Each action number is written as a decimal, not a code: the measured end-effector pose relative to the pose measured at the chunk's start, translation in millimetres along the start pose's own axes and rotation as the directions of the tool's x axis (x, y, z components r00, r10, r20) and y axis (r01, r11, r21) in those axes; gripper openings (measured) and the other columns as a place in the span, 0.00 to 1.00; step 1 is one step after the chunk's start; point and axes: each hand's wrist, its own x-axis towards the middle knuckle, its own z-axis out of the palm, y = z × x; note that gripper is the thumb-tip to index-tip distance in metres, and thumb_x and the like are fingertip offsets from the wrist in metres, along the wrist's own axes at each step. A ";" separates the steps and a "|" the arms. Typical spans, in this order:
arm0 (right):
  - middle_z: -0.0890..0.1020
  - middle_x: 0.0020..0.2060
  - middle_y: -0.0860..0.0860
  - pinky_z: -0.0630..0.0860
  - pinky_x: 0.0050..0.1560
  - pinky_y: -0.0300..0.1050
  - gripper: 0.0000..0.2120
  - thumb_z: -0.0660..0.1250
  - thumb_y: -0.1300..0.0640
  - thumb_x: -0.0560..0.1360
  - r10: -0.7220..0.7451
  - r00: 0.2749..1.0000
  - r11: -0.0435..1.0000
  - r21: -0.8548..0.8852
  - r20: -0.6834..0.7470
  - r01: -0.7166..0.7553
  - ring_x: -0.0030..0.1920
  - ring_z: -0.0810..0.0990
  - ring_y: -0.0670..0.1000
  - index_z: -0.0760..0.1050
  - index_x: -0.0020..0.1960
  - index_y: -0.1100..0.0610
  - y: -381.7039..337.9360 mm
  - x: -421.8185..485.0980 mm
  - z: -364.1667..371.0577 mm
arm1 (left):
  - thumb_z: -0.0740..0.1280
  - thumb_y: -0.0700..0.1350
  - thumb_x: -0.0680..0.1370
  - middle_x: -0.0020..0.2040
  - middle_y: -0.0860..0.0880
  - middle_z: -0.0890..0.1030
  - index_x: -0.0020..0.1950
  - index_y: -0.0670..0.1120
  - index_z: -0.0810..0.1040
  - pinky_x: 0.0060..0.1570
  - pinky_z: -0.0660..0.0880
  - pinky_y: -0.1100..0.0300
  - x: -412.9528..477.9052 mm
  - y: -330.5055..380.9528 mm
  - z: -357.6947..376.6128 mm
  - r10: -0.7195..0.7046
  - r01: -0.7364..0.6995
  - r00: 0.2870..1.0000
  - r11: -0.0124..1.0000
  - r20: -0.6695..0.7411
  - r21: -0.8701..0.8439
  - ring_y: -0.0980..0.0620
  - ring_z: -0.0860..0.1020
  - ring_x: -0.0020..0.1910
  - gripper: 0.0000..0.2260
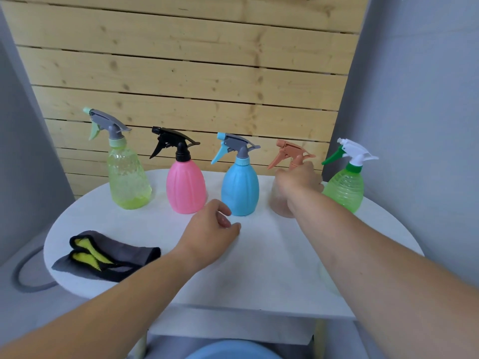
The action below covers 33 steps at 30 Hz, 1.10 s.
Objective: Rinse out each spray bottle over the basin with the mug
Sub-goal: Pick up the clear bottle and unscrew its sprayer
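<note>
Several spray bottles stand in a row on a round white table (259,268): a yellow-green clear one (128,174), a pink one (185,187) with a black trigger, a blue one (239,189), a peach one (278,200) and a green one (343,189) with a white trigger. My right hand (298,181) grips the peach bottle around its neck and shoulder. My left hand (210,235) hovers low over the table in front of the pink and blue bottles, fingers loosely curled, holding nothing. No mug is in view.
A folded grey and yellow cloth (106,255) lies at the table's left front. A blue basin (230,351) shows below the table's near edge. A wooden slat wall (181,73) stands behind the bottles, with grey walls on both sides.
</note>
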 end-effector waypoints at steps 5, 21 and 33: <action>0.77 0.61 0.58 0.69 0.63 0.52 0.21 0.48 0.40 0.82 -0.040 0.992 0.995 0.089 -0.122 0.051 0.63 0.74 0.62 0.72 0.64 0.49 3.7 -10.0 -6.4 | 0.72 0.46 0.77 0.46 0.53 0.80 0.54 0.51 0.76 0.44 0.75 0.65 -18.6 3.6 -4.5 0.043 -0.045 0.996 0.999 0.082 0.016 0.57 0.78 0.42 0.09; 0.80 0.37 0.46 0.75 0.47 0.44 0.07 0.76 0.56 0.72 -0.368 0.903 0.679 0.728 0.220 0.099 0.39 0.78 0.44 0.78 0.42 0.54 32.2 -193.9 -142.9 | 0.80 0.63 0.62 0.58 0.56 0.78 0.68 0.62 0.66 0.59 0.76 0.62 -163.5 66.6 -38.0 0.229 -0.219 0.972 0.965 0.056 -0.143 0.60 0.78 0.58 0.39; 0.86 0.44 0.55 0.76 0.53 0.49 0.11 0.73 0.53 0.68 -0.355 0.704 0.636 0.711 0.615 -0.300 0.46 0.83 0.52 0.82 0.47 0.59 67.5 -232.3 -155.3 | 0.80 0.54 0.61 0.65 0.42 0.78 0.70 0.49 0.62 0.63 0.79 0.48 -222.0 54.2 -56.9 0.086 0.185 0.862 0.864 0.500 -0.468 0.49 0.82 0.60 0.43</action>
